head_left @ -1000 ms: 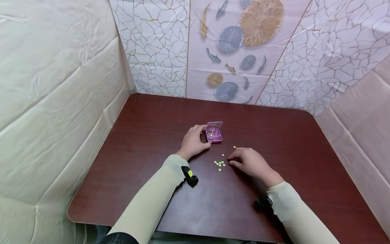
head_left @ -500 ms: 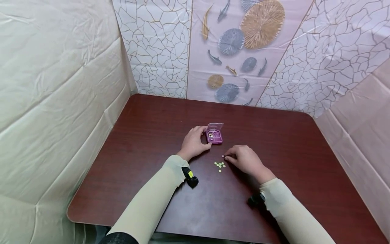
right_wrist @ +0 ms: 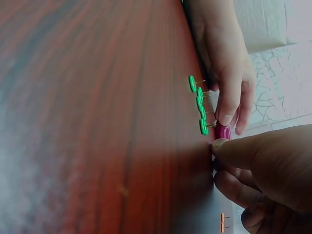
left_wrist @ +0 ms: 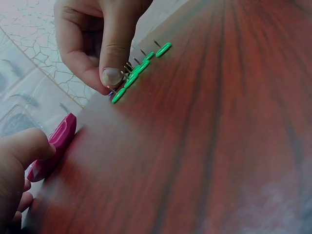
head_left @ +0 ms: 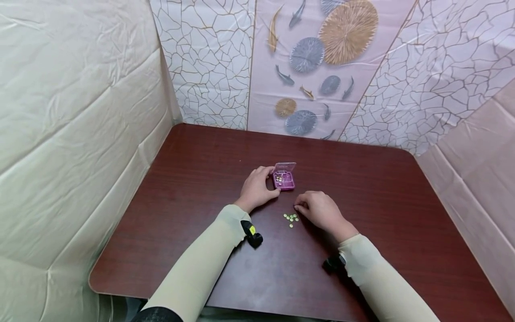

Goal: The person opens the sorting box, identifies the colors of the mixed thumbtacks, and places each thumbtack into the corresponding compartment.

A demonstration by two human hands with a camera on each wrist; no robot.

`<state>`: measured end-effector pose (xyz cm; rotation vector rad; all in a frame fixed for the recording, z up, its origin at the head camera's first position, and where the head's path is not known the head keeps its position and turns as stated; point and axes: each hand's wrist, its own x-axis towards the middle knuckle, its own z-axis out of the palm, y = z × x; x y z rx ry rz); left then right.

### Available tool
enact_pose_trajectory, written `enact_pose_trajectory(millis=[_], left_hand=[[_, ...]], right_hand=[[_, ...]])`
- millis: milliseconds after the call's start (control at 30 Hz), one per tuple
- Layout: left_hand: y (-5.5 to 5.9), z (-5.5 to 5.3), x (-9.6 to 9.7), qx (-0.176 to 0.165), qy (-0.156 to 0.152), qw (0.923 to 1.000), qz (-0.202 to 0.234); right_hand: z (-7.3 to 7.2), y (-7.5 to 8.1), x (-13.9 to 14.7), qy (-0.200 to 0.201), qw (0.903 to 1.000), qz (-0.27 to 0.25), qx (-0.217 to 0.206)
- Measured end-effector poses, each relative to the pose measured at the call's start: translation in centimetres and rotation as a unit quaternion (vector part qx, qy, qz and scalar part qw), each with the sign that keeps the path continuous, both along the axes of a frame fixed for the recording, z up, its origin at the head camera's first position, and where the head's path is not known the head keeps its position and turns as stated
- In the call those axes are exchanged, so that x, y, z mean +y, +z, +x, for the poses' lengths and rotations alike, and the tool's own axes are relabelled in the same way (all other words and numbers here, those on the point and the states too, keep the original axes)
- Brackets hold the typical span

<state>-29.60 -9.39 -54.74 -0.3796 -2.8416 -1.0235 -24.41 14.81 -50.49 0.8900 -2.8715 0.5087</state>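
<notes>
Right grip: the right hand (head_left: 319, 211) has its thumb and fingertips drawn narrow together, pinching a small purple tack (left_wrist: 110, 93) down at the tabletop (head_left: 193, 188).
Left grip: the left hand (head_left: 256, 190) holds the pink box (head_left: 284, 180) by its 9 o'clock side, thumb at the near corner, a finger at the far one.
Purple tack: mostly covered by the fingertips; it lies at 1 o'clock from the green tacks (left_wrist: 130, 79).
Green tacks: bright round heads flat on the wood, thin metallic pins pointing up; most are clustered tightly, one apart at 6 o'clock.
Orange tacks: two orange tacks (right_wrist: 223, 227) stand pin-up beyond the right hand in its wrist view.
Pink box: glossy, shallow, divided inside, at 11 o'clock from the right fingertips; its clear lid (head_left: 284, 167) is raised on the 12 o'clock side, and tiny yellowish pieces sit in the 10 o'clock compartment.
Changed: half a second ago the purple tack showed just beside the right fingertips; a second ago that hand was farther off toward 4 o'clock.
Unchanged: left hand, pink box and green tacks keep their places.
</notes>
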Motion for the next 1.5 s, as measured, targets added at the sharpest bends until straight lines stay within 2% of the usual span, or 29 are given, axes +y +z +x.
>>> enact_pose_trajectory(millis=[167, 500, 800, 1200, 1333, 1500], left_hand=[[0.0, 0.1, -0.1, -0.001, -0.001, 1.0, 0.001], [0.2, 0.1, -0.1, -0.003, -0.002, 1.0, -0.002], [0.1, 0.0, 0.1, 0.005, -0.008, 1.0, 0.0], [0.2, -0.2, -0.2, 0.009, -0.009, 0.9999, -0.004], [0.1, -0.1, -0.1, 0.005, -0.009, 0.9999, -0.005], [0.1, -0.1, -0.2, 0.002, -0.004, 1.0, 0.0]], right_hand=[[-0.5, 0.1, -0.8, -0.012, 0.9999, -0.009, -0.002], [-3.1, -0.3, -2.7, -0.059, 0.9973, -0.043, -0.004], [-4.7, -0.1, -3.8, -0.075, 0.9953, -0.059, -0.017], [-5.3, -0.2, -4.2, -0.083, 0.9941, -0.06, -0.036], [-5.2, -0.4, -3.5, -0.086, 0.9926, -0.079, -0.033], [-5.3, 0.3, -1.6, -0.108, 0.9882, -0.108, -0.016]])
